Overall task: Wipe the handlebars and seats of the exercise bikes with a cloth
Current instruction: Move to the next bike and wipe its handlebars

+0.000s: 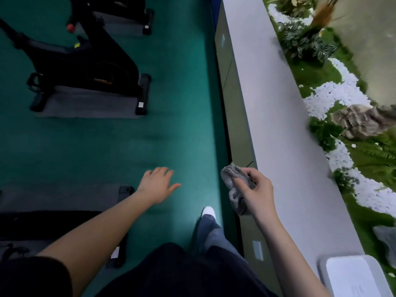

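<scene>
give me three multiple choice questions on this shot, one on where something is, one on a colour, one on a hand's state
1. Where is the cloth?
A) in the right hand
B) on a bike seat
C) draped on the ledge

2. What colour is the floor?
A) red
B) green
C) white

3. How is the left hand?
A) gripping a handlebar
B) clenched in a fist
C) open, holding nothing

Answers:
1 A, the right hand's fingers curl round the grey cloth.
2 B, the floor is teal green all the way along.
3 C, the left hand is spread flat above the floor and touches nothing.
</scene>
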A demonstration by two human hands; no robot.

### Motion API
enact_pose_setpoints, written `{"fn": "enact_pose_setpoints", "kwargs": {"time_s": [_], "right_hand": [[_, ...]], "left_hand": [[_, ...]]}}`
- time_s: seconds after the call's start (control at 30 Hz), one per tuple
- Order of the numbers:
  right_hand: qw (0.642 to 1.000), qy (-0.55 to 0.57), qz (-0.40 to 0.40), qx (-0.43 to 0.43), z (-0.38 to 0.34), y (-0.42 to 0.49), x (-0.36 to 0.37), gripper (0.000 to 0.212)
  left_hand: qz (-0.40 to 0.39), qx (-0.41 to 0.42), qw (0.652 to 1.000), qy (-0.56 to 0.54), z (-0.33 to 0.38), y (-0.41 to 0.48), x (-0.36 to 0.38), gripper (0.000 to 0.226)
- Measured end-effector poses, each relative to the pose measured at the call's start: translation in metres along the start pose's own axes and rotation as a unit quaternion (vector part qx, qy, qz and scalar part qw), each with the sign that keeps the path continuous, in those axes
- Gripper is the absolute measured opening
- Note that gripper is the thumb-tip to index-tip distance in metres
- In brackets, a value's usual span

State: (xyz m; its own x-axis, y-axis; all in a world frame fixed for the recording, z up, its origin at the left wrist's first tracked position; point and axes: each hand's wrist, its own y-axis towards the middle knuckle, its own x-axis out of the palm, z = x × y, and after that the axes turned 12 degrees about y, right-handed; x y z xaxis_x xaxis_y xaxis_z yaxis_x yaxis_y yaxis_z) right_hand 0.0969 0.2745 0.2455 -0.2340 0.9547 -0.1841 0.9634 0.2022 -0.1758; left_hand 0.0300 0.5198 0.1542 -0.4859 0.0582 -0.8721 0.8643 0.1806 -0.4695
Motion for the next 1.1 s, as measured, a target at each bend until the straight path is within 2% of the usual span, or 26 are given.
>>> {"fn": "enact_pose_setpoints", "kwargs": {"time_s": [0.2,0.37,0.53,0.8,0.93,1.1], "right_hand": [[0.999,0.037,-0.038,0.014,-0.013,0.101,-0.019,0.015],[0.997,0.027,-0.065,0.02,-0.019,0.174,-0.024,0.017],[0.995,0.015,-0.098,0.014,-0.024,0.224,-0.007,0.014],[0.991,0.004,-0.133,-0.003,-0.045,0.313,0.078,0.016],[0.986,-0.022,-0.164,-0.027,-0.07,0.355,0.135,0.024],[0.978,-0.05,-0.196,-0.045,-0.098,0.397,0.205,0.018]], "left_hand": [[-0.001,-0.106,0.992,-0.074,0.015,0.053,-0.036,0.065],[0.041,-0.156,0.981,-0.104,0.028,0.081,-0.059,0.064],[0.059,-0.206,0.969,-0.123,0.011,0.107,-0.08,0.064],[0.08,-0.26,0.949,-0.157,-0.072,0.167,-0.1,0.063],[0.074,-0.269,0.942,-0.188,-0.121,0.198,-0.107,0.064],[0.077,-0.283,0.935,-0.201,-0.182,0.222,-0.116,0.063]]}}
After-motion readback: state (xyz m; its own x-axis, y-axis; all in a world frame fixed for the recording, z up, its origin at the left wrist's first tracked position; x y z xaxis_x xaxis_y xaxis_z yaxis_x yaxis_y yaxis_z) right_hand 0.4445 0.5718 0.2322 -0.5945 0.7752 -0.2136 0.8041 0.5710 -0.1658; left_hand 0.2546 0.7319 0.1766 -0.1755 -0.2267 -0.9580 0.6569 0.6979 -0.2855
